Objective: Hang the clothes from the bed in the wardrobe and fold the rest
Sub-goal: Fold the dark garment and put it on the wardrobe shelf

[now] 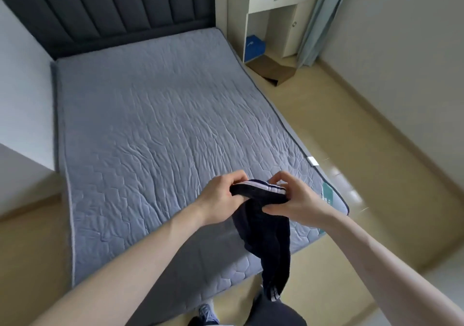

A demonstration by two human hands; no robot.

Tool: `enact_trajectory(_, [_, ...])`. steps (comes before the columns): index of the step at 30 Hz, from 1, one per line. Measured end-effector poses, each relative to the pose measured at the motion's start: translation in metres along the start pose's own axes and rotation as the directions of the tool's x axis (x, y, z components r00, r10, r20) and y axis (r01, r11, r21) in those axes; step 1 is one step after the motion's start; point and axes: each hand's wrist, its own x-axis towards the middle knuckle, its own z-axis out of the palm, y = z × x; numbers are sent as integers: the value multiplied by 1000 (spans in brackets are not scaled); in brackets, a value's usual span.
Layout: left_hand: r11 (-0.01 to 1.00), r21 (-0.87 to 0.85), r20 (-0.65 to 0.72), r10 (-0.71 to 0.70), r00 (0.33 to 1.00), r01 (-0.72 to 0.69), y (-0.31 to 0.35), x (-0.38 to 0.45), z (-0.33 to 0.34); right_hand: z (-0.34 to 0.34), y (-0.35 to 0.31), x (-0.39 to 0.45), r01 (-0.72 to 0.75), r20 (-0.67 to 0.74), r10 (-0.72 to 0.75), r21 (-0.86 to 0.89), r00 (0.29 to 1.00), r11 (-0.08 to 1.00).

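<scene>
Landmark: the bare quilted grey mattress [155, 129], seen from its foot end. Far left of it, a white wall and ledge [22, 165]; at its head, a dark padded headboard [108, 11].

My left hand [221, 197] hovers above the mattress's foot end, toward its right side. Its fingers are curled over the left end of a dark navy garment [263, 227], thumb below, pinching the folded top edge where pale stripes show.

The garment is held off the mattress. Its gathered upper part spans between my two hands, and the rest hangs down past the mattress's foot edge, ending in a white-striped cuff near my shoe [207, 312] on the floor.

My right hand [296, 197] grips the garment's right end, fingers bent over the top and thumb tucked beneath, just above the mattress's right foot corner.

Right of the mattress's head stands a white desk [273, 1] with a drawer; a blue box [254, 48] sits in its recess and a brown cardboard box [273, 70] lies on the floor before it. A pale blue curtain [324, 16] hangs farther right.
</scene>
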Motion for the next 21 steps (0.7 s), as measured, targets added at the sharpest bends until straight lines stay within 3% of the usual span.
enact_trajectory(5, [979,-188,-73,63,995,-75,17,-42,-46,87,-5,-11,6,54,-5,-24,999,1000])
enact_trajectory(7, [977,-198,-110,62,992,-83,15,-54,-68,114,-7,-4,15,-5,-16,-83,1000,996])
enact_trajectory(11, [996,-65,-255,41,966,-59,-7,-78,-121,94,-31,18,11,-194,-39,-145,980,989])
enact_trajectory(14, [988,137,-375,-11,927,67,-28,-95,-162,54,-78,33,115,-293,-172,-201,941,973])
enact_trajectory(16, [968,192,-350,-88,933,164,-31,-101,-181,41,-117,42,201,-273,-261,-230,926,952])
enact_trajectory(18, [971,103,-233,-189,954,217,-25,-101,-188,41,-151,48,275,-202,-328,-248,923,929])
enact_trajectory(21, [977,62,-163,-193,968,205,-18,-98,-186,48,-187,54,383,-91,-431,-321,898,866])
